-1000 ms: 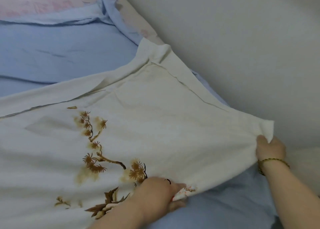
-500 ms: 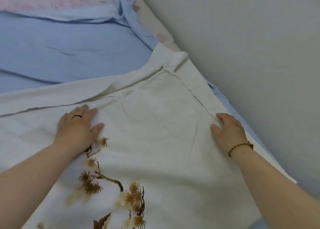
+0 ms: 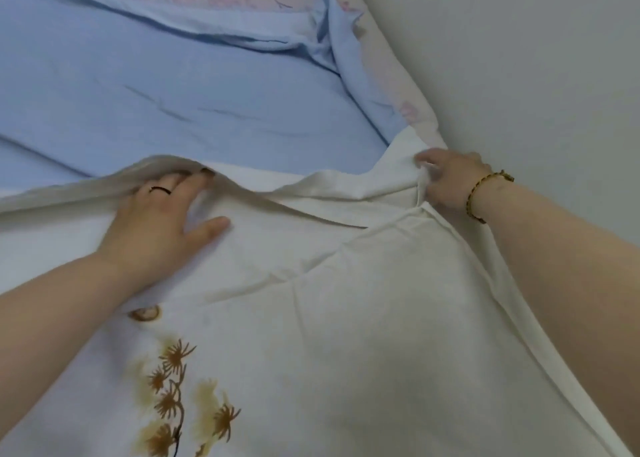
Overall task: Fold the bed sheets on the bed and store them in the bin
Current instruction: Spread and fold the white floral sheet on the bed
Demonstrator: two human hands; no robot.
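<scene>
both up from mid-sheet smoothing to far hem | left hand (image 3: 162,221) flat, straight fingers under hem of white floral sheet (image 3: 346,300) | right hand (image 3: 450,183) pinching corner at wall edge of bed (image 3: 412,75) | next fold likely

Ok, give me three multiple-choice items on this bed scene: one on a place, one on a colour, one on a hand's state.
1. Where does the right hand grip the white fabric sheet with brown flower print?
A. at its far corner beside the grey wall
B. on the flower print
C. at its near edge

2. What colour is the plain sheet lying under it?
A. green
B. light blue
C. red

3. How is the left hand?
A. clenched in a fist
B. lifted clear of the bed
C. spread palm down on the white sheet, fingers straight

Answers:
1 A: the fabric bunches in its fingers next to the wall.
2 B: light blue cloth shows beyond the white edge.
3 C: the fingertips reach the raised fold.
</scene>
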